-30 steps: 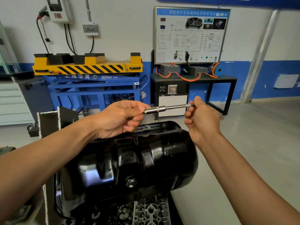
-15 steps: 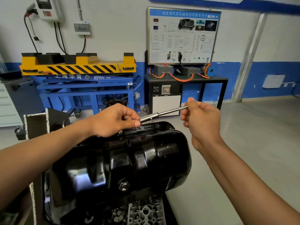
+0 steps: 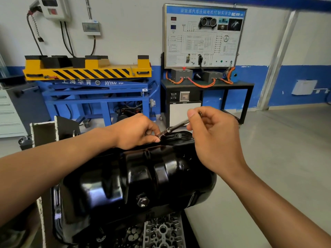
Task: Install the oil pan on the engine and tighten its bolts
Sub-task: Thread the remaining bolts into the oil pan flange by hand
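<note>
At twelve o'clock on the oil pan (image 3: 143,176), the left hand (image 3: 138,131) pinches the tip of a socket driver (image 3: 175,127) and the right hand (image 3: 213,135) grips its shaft. It looks like bolt-tightening; next, seat it squarely and twist.

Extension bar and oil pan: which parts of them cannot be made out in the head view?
- Head view: lower tip of the extension bar, covered by the left hand; what it sits on is hidden.
- Head view: its upper end, enclosed by the right hand.
- Head view: left part of the oil pan, behind the left forearm.
</note>
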`<state>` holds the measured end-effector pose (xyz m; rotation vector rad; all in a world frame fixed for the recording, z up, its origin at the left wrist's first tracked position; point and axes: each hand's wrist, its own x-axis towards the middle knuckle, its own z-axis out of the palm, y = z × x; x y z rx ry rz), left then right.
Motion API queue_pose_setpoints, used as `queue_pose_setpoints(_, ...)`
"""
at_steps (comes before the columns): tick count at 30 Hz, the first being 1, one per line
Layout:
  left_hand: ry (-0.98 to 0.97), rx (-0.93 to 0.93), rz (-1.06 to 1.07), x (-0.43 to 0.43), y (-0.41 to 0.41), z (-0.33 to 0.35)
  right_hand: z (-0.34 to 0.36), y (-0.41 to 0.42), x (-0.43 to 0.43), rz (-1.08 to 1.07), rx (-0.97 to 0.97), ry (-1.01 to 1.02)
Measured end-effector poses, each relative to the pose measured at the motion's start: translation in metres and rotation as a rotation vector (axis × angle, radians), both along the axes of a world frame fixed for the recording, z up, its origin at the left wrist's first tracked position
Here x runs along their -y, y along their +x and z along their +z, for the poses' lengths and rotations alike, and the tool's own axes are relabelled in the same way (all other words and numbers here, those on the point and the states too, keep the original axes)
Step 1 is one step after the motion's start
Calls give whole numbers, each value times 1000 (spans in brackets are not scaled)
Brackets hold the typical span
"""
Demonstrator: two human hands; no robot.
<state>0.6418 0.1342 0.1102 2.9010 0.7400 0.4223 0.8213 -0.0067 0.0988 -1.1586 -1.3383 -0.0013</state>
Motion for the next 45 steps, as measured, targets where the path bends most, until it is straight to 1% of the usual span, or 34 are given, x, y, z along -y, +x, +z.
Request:
queue_pose_setpoints(4, 36, -45, 15, -4, 2, -4, -5, -6, 3, 4, 125, -11)
queue_pose_setpoints(6, -10, 10, 5, -6, 2, -7, -5, -3, 3, -3, 126, -11)
queue_pose_setpoints(9, -164, 162, 4, -8, -6, -11, -4, 9, 2, 2, -1, -10)
queue_pose_setpoints(13, -332, 427, 64, -10, -11, -9, -4, 24, -3, 67, -259, -19)
queue_pose_setpoints(15, -336, 450, 96, -13, -10, -9, -5, 27, -8, 97, -395, -32)
queue_pose_setpoints(17, -291, 361, 116, -13, -11, -11, -8, 30, -11, 83, -450, -40)
queue_pose_setpoints(19, -218, 249, 121, -12, -13, -13, -11, 32, -11, 39, -364, -55)
queue_pose_setpoints(24, -81, 93, 156, -12, -11, -10, -15, 22, -9, -49, 32, 18)
queue_pose_setpoints(26, -49, 64, 162, -12, -8, -10, -14, 16, -9, -59, 139, 54)
queue_pose_setpoints(29, 35, -2, 190, -10, -3, -10, -10, 11, -10, -69, 245, 66)
queue_pose_setpoints(33, 150, -90, 219, -10, 3, -9, -6, 8, -12, -24, 337, 13)
queue_pose_setpoints(37, 183, -112, 223, -11, 5, -11, -6, 5, -13, 2, 390, -15)
queue_pose_setpoints(39, 175, -91, 219, -13, 7, -12, -8, 6, -14, -6, 390, -5)
queue_pose_setpoints(45, 150, -47, 234, -16, 10, -13, -14, 6, -16, -13, 304, 58)
